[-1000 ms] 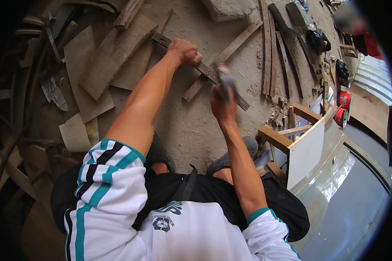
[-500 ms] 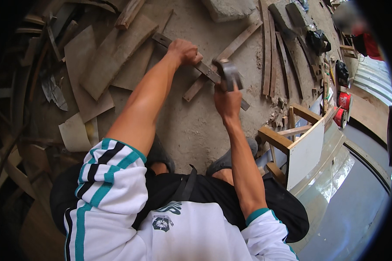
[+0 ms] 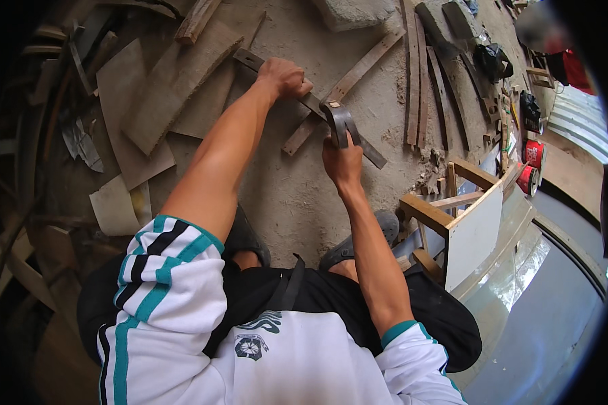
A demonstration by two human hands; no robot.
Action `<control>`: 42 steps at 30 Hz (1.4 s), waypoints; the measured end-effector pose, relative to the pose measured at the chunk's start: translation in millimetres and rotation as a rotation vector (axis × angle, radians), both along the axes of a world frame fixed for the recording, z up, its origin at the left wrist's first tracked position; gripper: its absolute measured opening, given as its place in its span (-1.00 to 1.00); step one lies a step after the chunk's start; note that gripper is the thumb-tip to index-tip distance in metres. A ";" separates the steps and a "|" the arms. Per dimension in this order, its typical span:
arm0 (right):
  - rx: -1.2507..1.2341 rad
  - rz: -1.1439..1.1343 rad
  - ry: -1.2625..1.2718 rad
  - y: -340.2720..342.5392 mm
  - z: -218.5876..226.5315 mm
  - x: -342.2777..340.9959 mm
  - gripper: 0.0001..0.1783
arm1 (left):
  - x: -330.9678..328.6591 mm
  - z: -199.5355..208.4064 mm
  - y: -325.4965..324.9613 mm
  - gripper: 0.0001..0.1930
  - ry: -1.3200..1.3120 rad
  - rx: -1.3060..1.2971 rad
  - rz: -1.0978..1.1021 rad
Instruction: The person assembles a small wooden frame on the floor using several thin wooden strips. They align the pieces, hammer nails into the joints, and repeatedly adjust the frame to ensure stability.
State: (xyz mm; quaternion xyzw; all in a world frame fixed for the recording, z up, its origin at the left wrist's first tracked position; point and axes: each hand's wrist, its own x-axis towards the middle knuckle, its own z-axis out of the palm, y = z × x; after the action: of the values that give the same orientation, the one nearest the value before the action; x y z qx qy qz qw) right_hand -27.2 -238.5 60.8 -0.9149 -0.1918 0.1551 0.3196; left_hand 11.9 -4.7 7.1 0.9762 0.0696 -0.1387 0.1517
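Note:
My left hand (image 3: pixel 284 77) is closed around a narrow wooden strip (image 3: pixel 371 152) near its far left end. The strip slants down to the right and crosses over another wooden strip (image 3: pixel 368 64) lying on the ground. In my right hand (image 3: pixel 342 162) is a claw hammer (image 3: pixel 339 120), gripped by its handle, which the fist mostly hides. The hammer's dark metal head is over the held strip, just right of the crossing. Whether the head touches the wood I cannot tell.
Loose boards (image 3: pixel 175 88) and scrap panels lie to the left. Several long strips (image 3: pixel 412 81) and concrete blocks (image 3: pixel 355 13) lie on the far side. At the right stand a small wooden frame with a white panel (image 3: pixel 473 236) and red cans (image 3: pixel 534 155).
The hammer has swung slightly left and its head, blurred before, now shows sharply. My left hand keeps its grip on the strip and has hardly moved.

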 end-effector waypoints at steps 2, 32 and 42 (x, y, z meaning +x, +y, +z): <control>-0.049 0.032 -0.027 0.4 -3.8 9.5 -0.85 | -0.3 0.8 -2.2 -0.54 -0.026 -0.006 -0.001; -0.575 -0.228 -0.039 -156.8 0.8 151.7 -0.52 | 7.1 10.6 -31.8 -0.19 0.062 -0.042 -0.402; -0.645 -0.262 0.199 -163.6 -27.3 179.3 -0.54 | 14.6 97.9 -32.9 -0.21 0.094 0.096 -0.387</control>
State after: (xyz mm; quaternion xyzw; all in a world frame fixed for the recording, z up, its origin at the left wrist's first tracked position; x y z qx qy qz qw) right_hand 152.1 -402.1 33.5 -0.9659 0.0182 0.2537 0.0490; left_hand 26.5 -37.6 105.0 0.9699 -0.1059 -0.2070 0.0719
